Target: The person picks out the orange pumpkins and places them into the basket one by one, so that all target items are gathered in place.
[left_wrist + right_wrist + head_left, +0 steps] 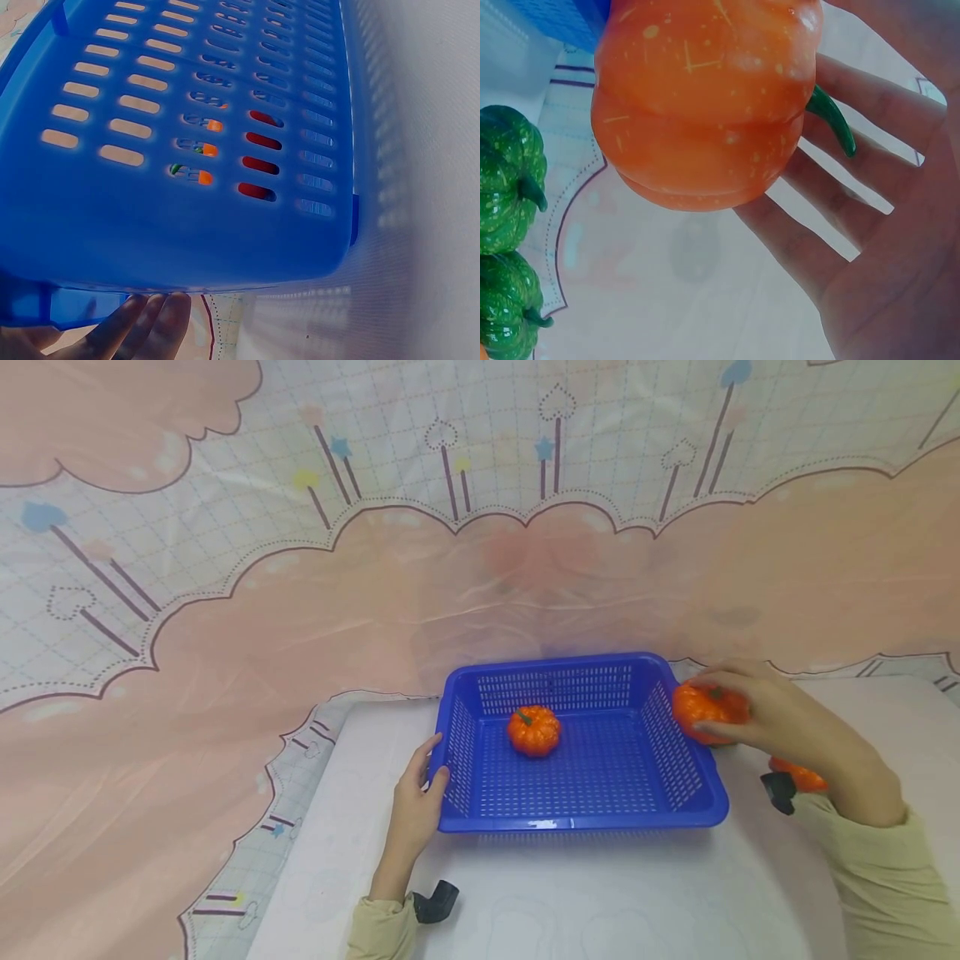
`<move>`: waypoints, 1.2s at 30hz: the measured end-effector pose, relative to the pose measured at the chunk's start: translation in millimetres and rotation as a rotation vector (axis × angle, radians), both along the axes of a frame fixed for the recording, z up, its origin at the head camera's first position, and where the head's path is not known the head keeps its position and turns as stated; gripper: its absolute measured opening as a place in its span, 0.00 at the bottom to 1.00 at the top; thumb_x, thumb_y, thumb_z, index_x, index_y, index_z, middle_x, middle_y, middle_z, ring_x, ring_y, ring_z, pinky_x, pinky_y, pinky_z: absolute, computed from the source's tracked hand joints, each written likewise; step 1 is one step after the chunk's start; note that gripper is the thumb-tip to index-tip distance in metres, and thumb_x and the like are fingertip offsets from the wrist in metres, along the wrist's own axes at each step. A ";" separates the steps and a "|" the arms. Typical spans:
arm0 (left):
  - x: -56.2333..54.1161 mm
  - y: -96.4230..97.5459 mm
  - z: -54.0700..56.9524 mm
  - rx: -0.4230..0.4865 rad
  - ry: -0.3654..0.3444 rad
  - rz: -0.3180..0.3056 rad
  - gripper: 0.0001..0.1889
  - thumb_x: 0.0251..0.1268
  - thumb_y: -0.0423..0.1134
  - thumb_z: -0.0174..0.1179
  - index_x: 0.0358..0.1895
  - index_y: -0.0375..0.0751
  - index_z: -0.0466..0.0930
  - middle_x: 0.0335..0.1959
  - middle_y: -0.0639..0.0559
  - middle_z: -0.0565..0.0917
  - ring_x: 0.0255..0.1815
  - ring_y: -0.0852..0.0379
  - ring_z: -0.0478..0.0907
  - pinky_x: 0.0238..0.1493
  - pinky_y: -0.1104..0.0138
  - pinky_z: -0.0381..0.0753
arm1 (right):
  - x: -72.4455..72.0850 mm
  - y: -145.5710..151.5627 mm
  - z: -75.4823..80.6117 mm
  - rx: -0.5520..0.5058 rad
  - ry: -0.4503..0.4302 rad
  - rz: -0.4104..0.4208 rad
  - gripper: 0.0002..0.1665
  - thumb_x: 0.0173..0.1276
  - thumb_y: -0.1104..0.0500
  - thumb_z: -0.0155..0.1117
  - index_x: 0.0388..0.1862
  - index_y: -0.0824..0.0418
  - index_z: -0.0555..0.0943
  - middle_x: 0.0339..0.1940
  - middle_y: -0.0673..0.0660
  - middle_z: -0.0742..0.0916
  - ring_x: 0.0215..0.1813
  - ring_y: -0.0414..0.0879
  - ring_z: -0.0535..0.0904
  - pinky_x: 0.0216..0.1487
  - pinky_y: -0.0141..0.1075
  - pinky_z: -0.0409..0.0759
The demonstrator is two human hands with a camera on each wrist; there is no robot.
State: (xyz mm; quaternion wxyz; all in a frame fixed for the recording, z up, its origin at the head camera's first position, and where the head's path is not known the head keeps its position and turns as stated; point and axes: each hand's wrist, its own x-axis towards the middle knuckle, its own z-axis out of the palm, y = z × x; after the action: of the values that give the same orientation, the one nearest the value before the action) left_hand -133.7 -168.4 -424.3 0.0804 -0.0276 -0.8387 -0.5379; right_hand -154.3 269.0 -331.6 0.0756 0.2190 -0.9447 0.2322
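A blue plastic basket (570, 823) with slotted walls stands on the table, and one small orange toy pumpkin (534, 732) with a green stem lies inside it. At the basket's left rim, my left hand (417, 797) grips the edge with thumb and fingers; the left wrist view shows those fingers (169, 322) against the basket's rim. My right hand (750, 702) holds another orange pumpkin (705, 112) beside the basket's right rim. In the right wrist view its fingers spread round the stem side, with the green stem (832, 120) pointing toward the palm.
Two green pumpkins (510, 180) lie on the table in the right wrist view, with a sliver of orange below them. Partly hidden by the right forearm is another orange thing (798, 774). A patterned pink cloth (465, 602) rises behind the white table (360, 752).
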 end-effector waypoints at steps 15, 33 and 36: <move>0.3 -0.4 -1.4 -0.003 0.015 0.001 0.26 0.74 0.30 0.48 0.73 0.43 0.65 0.71 0.33 0.69 0.70 0.33 0.69 0.66 0.40 0.70 | -1.9 -15.3 0.1 0.000 -0.007 0.008 0.30 0.59 0.51 0.76 0.58 0.61 0.80 0.59 0.63 0.80 0.60 0.61 0.73 0.57 0.64 0.75; 1.5 0.1 1.4 0.000 -0.007 0.001 0.26 0.74 0.32 0.49 0.74 0.44 0.64 0.72 0.36 0.68 0.71 0.35 0.68 0.68 0.42 0.69 | -12.4 -38.3 -0.1 0.003 0.084 0.100 0.25 0.58 0.55 0.76 0.53 0.64 0.82 0.54 0.63 0.83 0.57 0.60 0.76 0.55 0.58 0.78; 1.4 0.4 1.7 -0.003 -0.009 0.003 0.26 0.74 0.32 0.49 0.74 0.44 0.65 0.72 0.35 0.68 0.70 0.35 0.68 0.67 0.42 0.69 | -13.3 -41.7 1.0 0.010 0.042 0.090 0.26 0.60 0.53 0.75 0.55 0.63 0.82 0.55 0.63 0.83 0.58 0.61 0.76 0.55 0.59 0.79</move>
State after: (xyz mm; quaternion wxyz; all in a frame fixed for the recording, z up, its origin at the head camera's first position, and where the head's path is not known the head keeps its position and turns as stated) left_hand -132.3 -168.0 -422.6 0.0775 -0.0241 -0.8398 -0.5368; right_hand -167.6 227.2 -330.6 0.0836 0.2666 -0.9331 0.2263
